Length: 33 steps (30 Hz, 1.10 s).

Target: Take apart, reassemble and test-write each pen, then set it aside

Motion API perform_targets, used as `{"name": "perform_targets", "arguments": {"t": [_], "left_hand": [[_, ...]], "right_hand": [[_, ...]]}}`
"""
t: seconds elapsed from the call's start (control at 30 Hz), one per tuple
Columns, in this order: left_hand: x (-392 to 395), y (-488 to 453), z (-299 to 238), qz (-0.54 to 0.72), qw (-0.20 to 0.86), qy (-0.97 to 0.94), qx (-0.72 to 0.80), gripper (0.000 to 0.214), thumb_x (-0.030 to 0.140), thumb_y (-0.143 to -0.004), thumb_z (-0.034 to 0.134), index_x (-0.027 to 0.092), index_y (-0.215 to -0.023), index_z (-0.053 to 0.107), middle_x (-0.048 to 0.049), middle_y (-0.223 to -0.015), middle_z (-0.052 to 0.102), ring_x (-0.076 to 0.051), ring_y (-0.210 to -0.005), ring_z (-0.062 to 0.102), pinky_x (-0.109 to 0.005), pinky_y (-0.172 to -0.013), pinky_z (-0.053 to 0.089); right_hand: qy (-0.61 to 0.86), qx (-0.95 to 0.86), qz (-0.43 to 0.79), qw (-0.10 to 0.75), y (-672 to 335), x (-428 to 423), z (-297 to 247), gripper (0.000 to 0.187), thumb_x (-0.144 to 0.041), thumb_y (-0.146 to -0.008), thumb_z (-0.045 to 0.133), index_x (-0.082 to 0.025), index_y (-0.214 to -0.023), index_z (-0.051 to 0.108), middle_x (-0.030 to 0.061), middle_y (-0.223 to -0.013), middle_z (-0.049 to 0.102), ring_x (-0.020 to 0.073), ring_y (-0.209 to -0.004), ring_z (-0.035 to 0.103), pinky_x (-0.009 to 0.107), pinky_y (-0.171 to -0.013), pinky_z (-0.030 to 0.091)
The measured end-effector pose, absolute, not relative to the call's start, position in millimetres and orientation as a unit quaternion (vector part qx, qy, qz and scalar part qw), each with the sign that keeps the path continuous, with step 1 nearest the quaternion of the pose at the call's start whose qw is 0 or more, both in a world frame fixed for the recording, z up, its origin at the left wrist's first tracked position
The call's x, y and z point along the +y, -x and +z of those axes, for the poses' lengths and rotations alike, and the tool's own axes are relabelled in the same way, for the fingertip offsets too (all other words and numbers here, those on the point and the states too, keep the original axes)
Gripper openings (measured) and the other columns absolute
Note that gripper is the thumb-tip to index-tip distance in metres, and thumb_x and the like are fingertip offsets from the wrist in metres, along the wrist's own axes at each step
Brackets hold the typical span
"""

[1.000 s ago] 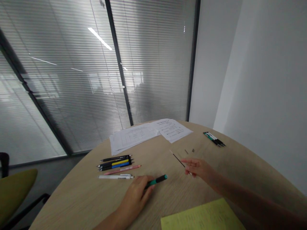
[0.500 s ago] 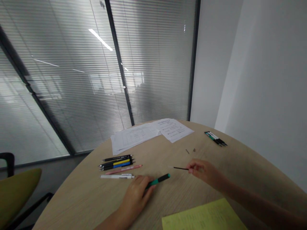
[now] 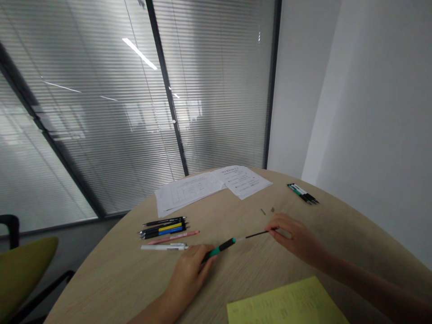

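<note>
- The left hand [image 3: 191, 265] is closed around a green-and-black pen barrel [image 3: 221, 248], which lies low over the table [image 3: 111, 281], its teal-ringed end pointing toward the other hand.
- The right hand [image 3: 288, 230] has thumb and fingertips pinched together on a thin dark refill [image 3: 257, 234], near the refill's outer end.
- The refill lies between the two hands, roughly in line with the barrel. Its pale end is right by the barrel's end; whether it touches or has slightly entered cannot be told.
- As far as shows, barrel and refill are lined up, but the two are not one piece: the refill's dark length is wholly outside the barrel.
- Also apart from the barrel are a thin small piece [image 3: 263, 211] and a small dark piece [image 3: 272, 209], both lying loose beyond the right hand. They look like pen parts, though they are too small to identify surely.
- Beyond the left hand lie a cluster of dark pens [image 3: 162, 229] with yellow and blue among them, a pink pen [image 3: 173, 237] and a white pen [image 3: 164, 247]; these look whole.
- Another pen group [image 3: 303, 194] lies side by side at the far right, untouched by either hand.
</note>
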State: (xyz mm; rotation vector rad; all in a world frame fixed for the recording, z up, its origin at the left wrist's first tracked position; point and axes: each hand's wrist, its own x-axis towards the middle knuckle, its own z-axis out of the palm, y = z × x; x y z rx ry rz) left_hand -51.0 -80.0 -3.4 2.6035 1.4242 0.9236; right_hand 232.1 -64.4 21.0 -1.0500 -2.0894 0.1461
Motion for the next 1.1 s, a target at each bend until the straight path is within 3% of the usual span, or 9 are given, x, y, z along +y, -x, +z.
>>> {"name": "perform_targets", "arguments": {"t": [0.47,0.7,0.83,0.97,1.1], "left_hand": [[-81.1,49.6,-1.0,0.290,-0.013,-0.852,0.436,0.021,0.030,-0.082,0.039,0.020,-0.082,0.057,-0.0045,-0.074,0.065,-0.017,-0.067,0.060,-0.028,-0.062,0.048],[-80.0,49.8,-3.2,0.270,-0.047,-0.867,0.417,0.022,0.028,-0.083,0.037,0.019,-0.081,0.057,-0.0044,-0.071,0.064,-0.018,-0.066,0.059,-0.029,-0.060,0.047],[-83.9,46.4,-2.7,0.254,-0.077,-0.885,0.383,0.019,0.025,-0.084,0.038,0.018,-0.082,0.056,-0.0038,-0.069,0.063,-0.018,-0.064,0.058,-0.029,-0.059,0.046],[-91.0,41.4,-0.8,0.246,-0.070,-0.901,0.349,0.015,0.022,-0.084,0.040,0.019,-0.083,0.055,-0.0029,-0.070,0.063,-0.016,-0.064,0.058,-0.028,-0.060,0.045],[-94.2,40.8,-1.4,0.261,-0.024,-0.892,0.369,0.015,0.024,-0.084,0.040,0.019,-0.085,0.055,-0.0028,-0.071,0.063,-0.017,-0.066,0.058,-0.027,-0.061,0.045]], "right_hand": [[0.411,-0.826,0.035,0.385,-231.4,-66.8,21.1,0.019,-0.019,-0.078,0.040,-0.020,-0.072,0.058,0.0035,-0.069,0.062,0.0144,-0.069,0.057,0.027,-0.065,0.046],[0.394,-0.851,-0.071,0.341,-232.3,-70.8,19.9,0.024,-0.020,-0.082,0.039,-0.020,-0.078,0.063,0.0060,-0.076,0.063,0.0168,-0.075,0.056,0.032,-0.072,0.043],[0.349,-0.877,-0.100,0.316,-222.6,-82.0,19.6,0.024,-0.017,-0.082,0.040,-0.020,-0.079,0.064,0.0054,-0.072,0.064,0.0163,-0.068,0.056,0.030,-0.065,0.043],[0.337,-0.882,-0.059,0.324,-209.7,-97.7,17.0,0.022,-0.017,-0.082,0.042,-0.022,-0.092,0.061,0.0049,-0.079,0.066,0.0155,-0.072,0.059,0.029,-0.069,0.045],[0.358,-0.847,0.012,0.394,-211.3,-97.1,16.5,0.029,-0.024,-0.080,0.046,-0.021,-0.108,0.052,0.0079,-0.098,0.062,0.0158,-0.087,0.058,0.029,-0.079,0.045]]}}
